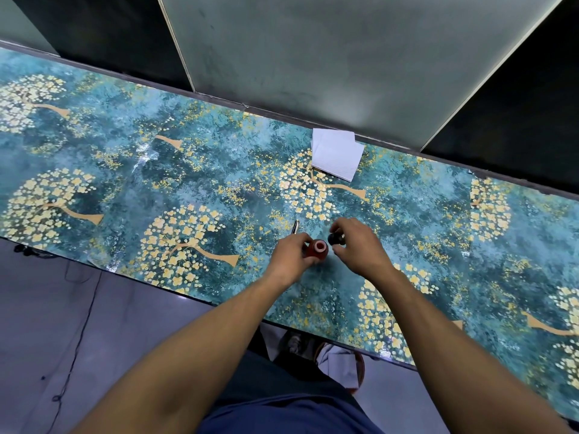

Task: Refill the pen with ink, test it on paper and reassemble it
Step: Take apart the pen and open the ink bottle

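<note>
The ink bottle (319, 249) stands open on the counter (125, 170), so the uncapping looks done; filling the pen, the test on paper and the reassembly all appear to remain. The left hand (289, 261) wraps its fingers round the bottle's side and steadies it. The right hand (357, 245), at about 3 o'clock from the bottle, pinches the dark cap (335, 239) just beside the mouth. The bottle is small, round and dark red, with a pale ring at its open neck. The pen (295, 227) lies on the counter at about 11 o'clock from the bottle, slim, only partly visible behind the left hand. Folded white paper (336, 155) lies at 12 o'clock, well apart, near the far edge.
</note>
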